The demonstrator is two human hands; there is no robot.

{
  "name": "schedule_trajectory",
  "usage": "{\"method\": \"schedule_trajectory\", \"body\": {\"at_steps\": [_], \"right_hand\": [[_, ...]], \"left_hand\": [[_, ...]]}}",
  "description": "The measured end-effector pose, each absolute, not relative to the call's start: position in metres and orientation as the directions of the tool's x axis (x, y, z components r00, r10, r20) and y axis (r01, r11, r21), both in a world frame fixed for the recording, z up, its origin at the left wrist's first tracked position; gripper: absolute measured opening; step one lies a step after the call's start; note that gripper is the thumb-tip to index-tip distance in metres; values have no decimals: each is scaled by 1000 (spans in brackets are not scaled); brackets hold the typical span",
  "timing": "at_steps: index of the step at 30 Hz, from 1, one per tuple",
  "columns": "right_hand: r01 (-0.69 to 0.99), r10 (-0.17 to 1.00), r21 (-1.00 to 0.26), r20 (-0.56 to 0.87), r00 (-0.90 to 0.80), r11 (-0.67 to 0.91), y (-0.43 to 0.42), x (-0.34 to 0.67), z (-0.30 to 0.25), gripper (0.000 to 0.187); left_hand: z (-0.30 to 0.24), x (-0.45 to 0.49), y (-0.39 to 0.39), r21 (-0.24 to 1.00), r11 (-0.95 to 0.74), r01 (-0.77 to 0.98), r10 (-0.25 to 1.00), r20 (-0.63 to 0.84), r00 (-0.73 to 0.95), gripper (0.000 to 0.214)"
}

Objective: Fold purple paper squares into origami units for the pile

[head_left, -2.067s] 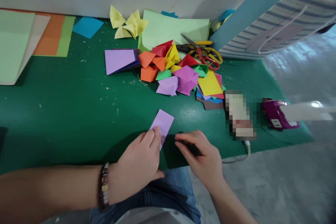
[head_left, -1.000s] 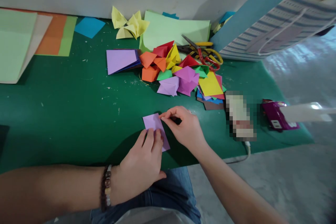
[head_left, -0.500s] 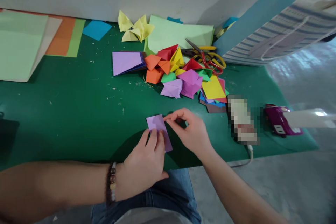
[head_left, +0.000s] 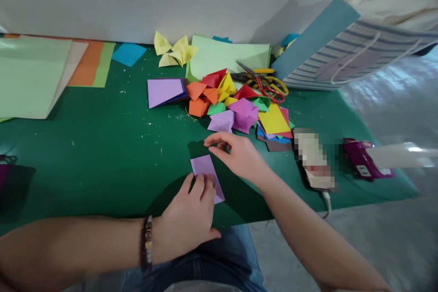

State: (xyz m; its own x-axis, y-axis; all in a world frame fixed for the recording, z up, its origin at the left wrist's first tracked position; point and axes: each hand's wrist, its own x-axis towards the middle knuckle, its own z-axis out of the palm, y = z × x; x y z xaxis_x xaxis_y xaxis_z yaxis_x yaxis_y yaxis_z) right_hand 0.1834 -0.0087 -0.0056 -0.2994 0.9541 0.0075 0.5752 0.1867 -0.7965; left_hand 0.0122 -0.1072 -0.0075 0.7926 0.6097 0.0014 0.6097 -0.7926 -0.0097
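A folded strip of light purple paper (head_left: 201, 164) lies on the green tabletop near the front edge. My left hand (head_left: 191, 205), with a beaded bracelet at the wrist, rests its outstretched fingertips on the paper's middle and lower part, covering some of it. Just above and right of the strip hovers my right hand (head_left: 236, 153). Its fingers are curled, with a small gap between thumb and forefinger and nothing visible in them. Beyond the hands sits a heap of folded paper pieces, with a purple one (head_left: 243, 114) and a lilac one (head_left: 221, 121) nearest.
Scissors (head_left: 262, 82) lie behind the heap, and a stack of purple sheets (head_left: 166, 92) is to its left. Coloured squares (head_left: 274, 119), a phone (head_left: 315, 159) on a cable and a purple packet (head_left: 367, 159) are at right. A striped bag (head_left: 328, 59) stands behind; large sheets (head_left: 30, 77) lie left.
My right hand has lifted off the strip's right edge and moved slightly up and left, its thumb and forefinger parting. My left hand stays on the paper. The whole view has shifted a little.
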Motion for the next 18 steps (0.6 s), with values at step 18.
{"method": "schedule_trajectory", "body": {"at_steps": [18], "right_hand": [[-313,836,-926,-3,-549,-209,21,174,2,25]], "left_hand": [[2,-4,-48,316,-528,788,842,75,534,73]]}}
